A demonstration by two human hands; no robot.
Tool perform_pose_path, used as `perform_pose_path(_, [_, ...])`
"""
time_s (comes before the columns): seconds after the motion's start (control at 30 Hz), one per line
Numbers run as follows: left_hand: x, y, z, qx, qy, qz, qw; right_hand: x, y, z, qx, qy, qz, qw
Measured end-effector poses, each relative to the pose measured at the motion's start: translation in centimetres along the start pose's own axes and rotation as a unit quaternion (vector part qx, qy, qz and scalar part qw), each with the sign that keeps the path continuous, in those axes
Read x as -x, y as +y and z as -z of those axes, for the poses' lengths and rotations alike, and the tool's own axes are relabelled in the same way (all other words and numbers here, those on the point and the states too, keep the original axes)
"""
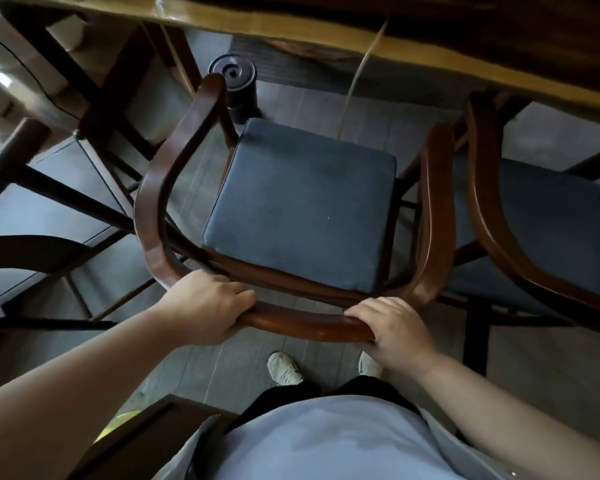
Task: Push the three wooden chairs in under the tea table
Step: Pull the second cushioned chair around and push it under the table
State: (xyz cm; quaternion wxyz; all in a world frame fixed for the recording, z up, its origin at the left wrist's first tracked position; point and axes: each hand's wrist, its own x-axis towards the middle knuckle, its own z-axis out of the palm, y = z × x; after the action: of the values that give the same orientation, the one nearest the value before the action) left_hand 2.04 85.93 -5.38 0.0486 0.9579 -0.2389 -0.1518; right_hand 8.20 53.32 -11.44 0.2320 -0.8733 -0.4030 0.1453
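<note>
A wooden armchair with a dark blue seat cushion (302, 206) stands right in front of me, facing the tea table (430, 57), whose yellow-brown edge runs across the top. My left hand (205, 306) and my right hand (392, 327) both grip its curved back rail (302, 323). The chair's armrest tips lie close to the table edge. A second chair of the same kind (541, 220) stands to the right, its front partly under the table. A darker chair (25, 251) shows at the far left, mostly cut off.
A black cylindrical bin (234, 88) stands on the grey floor under the table, just ahead of the middle chair's left arm. A thin cord (357, 77) hangs from the table. My white shoes (284, 368) are behind the chair. A wooden edge (142, 431) sits lower left.
</note>
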Motion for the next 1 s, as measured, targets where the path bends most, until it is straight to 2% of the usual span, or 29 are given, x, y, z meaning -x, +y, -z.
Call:
perform_pose_path(0.13, [-0.5, 0.7, 0.0, 0.018, 0.037, 0.002, 0.999, -0.3, 1.5, 1.2, 0.041, -0.036, 0.034, 0.998])
perform_pose_path(0.4, [-7.2, 3.4, 0.0, -0.001, 0.084, 0.020, 0.996, -1.6, 7.1, 6.5, 0.022, -0.074, -0.072, 0.994])
perform_pose_path(0.8, [-8.0, 1.6, -0.4, 0.040, 0.087, -0.006, 0.995, -3.1, 8.3, 6.9, 0.009, -0.063, -0.020, 0.998])
perform_pose_path(1.0, [-8.1, 1.6, 0.4, 0.019, 0.100, -0.024, 0.995, -2.7, 7.7, 6.4, -0.007, -0.034, -0.057, 0.998])
